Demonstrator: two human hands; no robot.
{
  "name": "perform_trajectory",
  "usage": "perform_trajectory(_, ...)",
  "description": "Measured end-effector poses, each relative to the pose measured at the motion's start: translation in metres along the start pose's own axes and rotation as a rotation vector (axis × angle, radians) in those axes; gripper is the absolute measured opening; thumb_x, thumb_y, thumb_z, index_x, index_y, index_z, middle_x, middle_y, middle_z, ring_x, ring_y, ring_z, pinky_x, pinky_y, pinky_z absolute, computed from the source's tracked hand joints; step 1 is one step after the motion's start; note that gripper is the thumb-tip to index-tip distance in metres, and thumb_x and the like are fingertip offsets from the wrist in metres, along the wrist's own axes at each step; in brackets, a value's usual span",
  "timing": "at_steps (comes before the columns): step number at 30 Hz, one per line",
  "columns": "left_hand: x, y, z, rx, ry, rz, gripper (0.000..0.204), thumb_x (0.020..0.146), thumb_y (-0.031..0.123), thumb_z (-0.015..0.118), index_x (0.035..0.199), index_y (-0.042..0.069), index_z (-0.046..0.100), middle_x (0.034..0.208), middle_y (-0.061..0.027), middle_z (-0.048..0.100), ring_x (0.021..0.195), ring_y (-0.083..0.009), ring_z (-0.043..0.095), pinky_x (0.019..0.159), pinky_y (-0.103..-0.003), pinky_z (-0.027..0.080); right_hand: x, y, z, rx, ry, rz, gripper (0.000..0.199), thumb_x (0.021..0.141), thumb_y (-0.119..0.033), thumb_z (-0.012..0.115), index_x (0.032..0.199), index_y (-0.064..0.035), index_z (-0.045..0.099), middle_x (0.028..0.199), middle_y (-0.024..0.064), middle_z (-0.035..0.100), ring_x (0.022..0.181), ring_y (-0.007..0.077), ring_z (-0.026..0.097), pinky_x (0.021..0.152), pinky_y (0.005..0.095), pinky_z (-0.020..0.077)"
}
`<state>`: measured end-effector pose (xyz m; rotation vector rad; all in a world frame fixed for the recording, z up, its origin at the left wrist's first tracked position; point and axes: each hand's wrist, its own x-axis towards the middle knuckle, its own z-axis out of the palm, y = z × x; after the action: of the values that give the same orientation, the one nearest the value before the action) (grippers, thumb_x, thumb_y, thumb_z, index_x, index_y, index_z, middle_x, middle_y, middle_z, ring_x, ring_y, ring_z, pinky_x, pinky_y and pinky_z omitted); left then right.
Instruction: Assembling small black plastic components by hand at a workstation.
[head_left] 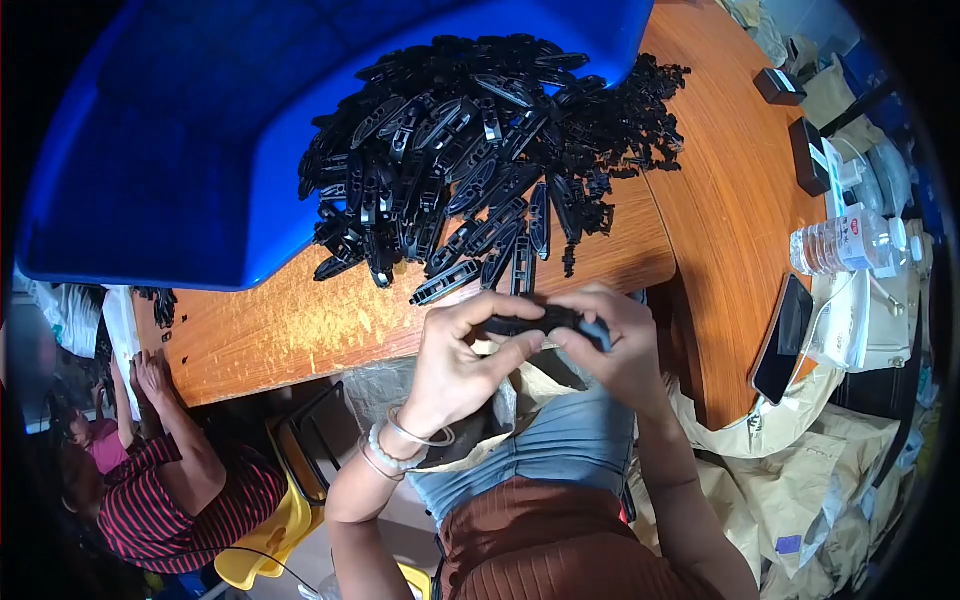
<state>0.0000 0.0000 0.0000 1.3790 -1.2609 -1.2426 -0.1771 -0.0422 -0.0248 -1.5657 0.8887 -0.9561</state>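
My left hand [462, 362] and my right hand [618, 348] meet in front of the table's near edge, above my lap. Between them they hold a long black plastic part [515, 326], its left end pinched by my left thumb and fingers. My right thumb and fingers close around its other end, where a grey-blue piece [596, 332] shows; I cannot make out what that piece is. Just beyond my hands lies a heap of similar long black plastic parts [440, 165]. Smaller black pieces [630, 115] form a pile to its right.
A large blue bin [150, 190] rests tilted at the far left, beside the heap. Along the right side of the wooden table [720, 240] are a phone [783, 338], a water bottle [840, 243] and black boxes [810, 157]. Another person [190, 500] sits at the left.
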Motion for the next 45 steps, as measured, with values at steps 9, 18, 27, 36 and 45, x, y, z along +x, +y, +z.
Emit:
perform_trajectory(9,-0.031,0.006,-0.034,0.448,-0.280,0.010,0.017,0.079,0.008,0.067,0.094,-0.001,0.068,0.086,-0.0137,0.068,0.081,-0.0226,0.067,0.074,-0.028,0.051,-0.007,0.036,0.006,-0.115,-0.019,-0.179,0.013,0.075,-0.003,0.067,0.086,0.0033,0.065,0.080,0.0107,0.063,0.071,0.0171,0.059,0.063,0.0273,0.0460)
perform_trajectory(18,0.019,-0.024,0.018,0.917,0.072,0.307,0.030,0.080,0.018,0.067,0.099,0.003,0.051,0.079,-0.0153,0.054,0.059,-0.0336,0.057,0.049,-0.039,0.045,0.042,0.055,0.018,-0.716,0.450,-0.068,0.021,0.078,-0.003,0.065,0.096,-0.0014,0.055,0.075,0.0095,0.057,0.064,0.0177,0.059,0.057,0.0278,0.0456)
perform_trajectory(27,0.021,-0.028,0.003,-0.159,0.009,-0.149,0.012,0.088,0.002,0.053,0.097,0.003,0.045,0.072,0.0008,0.048,0.052,-0.0051,0.045,0.045,-0.018,0.034,0.019,0.048,-0.011,0.466,0.180,0.129,0.024,0.085,0.003,0.052,0.109,0.0054,0.056,0.082,0.0091,0.059,0.060,0.0118,0.054,0.049,0.0214,0.0415)
perform_trajectory(36,0.004,-0.018,0.005,-0.298,-0.073,-0.082,0.023,0.086,-0.003,0.056,0.102,-0.001,0.040,0.084,-0.0130,0.060,0.063,-0.0178,0.063,0.047,-0.021,0.048,0.005,0.011,-0.003,0.380,0.189,0.067,0.011,0.082,0.005,0.056,0.090,0.0079,0.062,0.074,0.0120,0.063,0.063,0.0156,0.062,0.053,0.0226,0.0465)
perform_trajectory(45,-0.002,-0.015,0.017,-0.549,0.041,-0.056,0.025,0.084,-0.005,0.058,0.107,-0.003,0.051,0.095,-0.0104,0.063,0.091,-0.0155,0.063,0.075,-0.026,0.052,-0.003,-0.008,0.015,0.377,0.299,0.171,0.012,0.082,0.006,0.056,0.092,0.0056,0.063,0.079,0.0084,0.064,0.071,0.0106,0.061,0.065,0.0208,0.0484)
